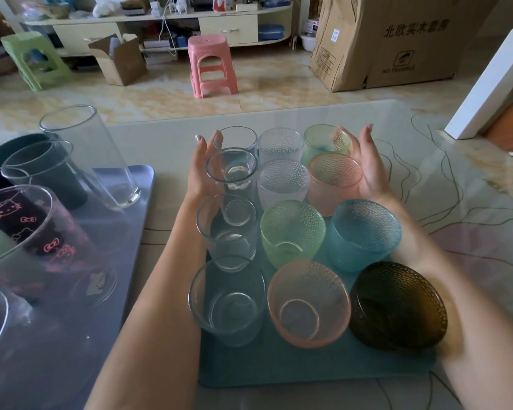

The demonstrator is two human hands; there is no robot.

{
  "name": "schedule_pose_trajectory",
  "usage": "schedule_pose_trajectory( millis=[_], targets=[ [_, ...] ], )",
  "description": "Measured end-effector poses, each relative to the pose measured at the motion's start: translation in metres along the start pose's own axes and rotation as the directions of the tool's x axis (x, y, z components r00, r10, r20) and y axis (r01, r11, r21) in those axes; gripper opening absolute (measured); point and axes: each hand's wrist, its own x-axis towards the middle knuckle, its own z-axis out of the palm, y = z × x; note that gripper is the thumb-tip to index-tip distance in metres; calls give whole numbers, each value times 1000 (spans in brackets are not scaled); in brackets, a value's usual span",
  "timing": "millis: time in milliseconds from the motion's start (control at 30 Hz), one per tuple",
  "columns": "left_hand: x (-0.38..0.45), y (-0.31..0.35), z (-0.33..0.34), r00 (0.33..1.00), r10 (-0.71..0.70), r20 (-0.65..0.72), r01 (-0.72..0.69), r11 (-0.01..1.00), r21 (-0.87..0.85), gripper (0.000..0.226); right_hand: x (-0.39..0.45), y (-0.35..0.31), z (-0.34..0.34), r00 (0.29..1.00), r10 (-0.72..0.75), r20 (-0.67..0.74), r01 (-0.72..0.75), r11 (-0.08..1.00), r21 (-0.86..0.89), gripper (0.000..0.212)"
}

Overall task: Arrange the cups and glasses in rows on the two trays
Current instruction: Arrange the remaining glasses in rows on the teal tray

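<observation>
A teal tray in front of me carries three rows of glasses: clear smooth ones on the left, dimpled clear and green ones in the middle, and pink, blue and dark brown ones on the right. My left hand lies flat against the left side of the clear glasses. My right hand presses flat against the pink and pale green glasses at the far right. A lilac tray on the left holds a tall clear glass, dark cups and a cartoon-printed glass.
The trays rest on a glossy marbled table. Beyond its far edge are a pink stool, a green stool, cardboard boxes and a low shelf unit. A white post stands at the table's right corner.
</observation>
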Motion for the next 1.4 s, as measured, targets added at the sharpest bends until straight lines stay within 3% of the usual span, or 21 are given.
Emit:
schedule_pose_trajectory(
  millis=[100,200,400,500,667,833,1100,1233,1400],
  targets=[
    [1,-1,-1,1000,3,15,-3,1000,-15,66,-7,2,-1,1000,-2,15,2,1000,-12,75],
    [2,1,-3,999,-6,37,5,999,37,61,-9,3,-2,999,-22,24,22,1000,-21,58],
    [3,1,-6,999,17,-37,-12,991,133,80,-8,4,0,997,-65,46,68,995,-74,57],
    [1,3,-7,996,35,-77,-24,990,140,87,-12,2,-3,998,-49,-30,47,997,-61,60],
    [-10,6,-6,991,-23,-132,42,989,144,63,-23,2,-5,996,-24,-83,19,998,-52,67],
    [-28,7,-5,989,-67,-134,78,994,80,53,-42,7,-10,995,2,-100,9,994,111,69],
    [-41,7,2,978,-134,-162,136,991,5,62,-60,13,-10,996,17,-88,-9,996,85,86],
    [-42,7,4,974,-146,-174,148,989,3,62,-57,17,-12,998,17,-58,-11,994,110,69],
    [-54,14,5,960,-113,-255,138,987,82,61,-62,17,-18,998,-4,-69,15,989,150,71]
  ],
)
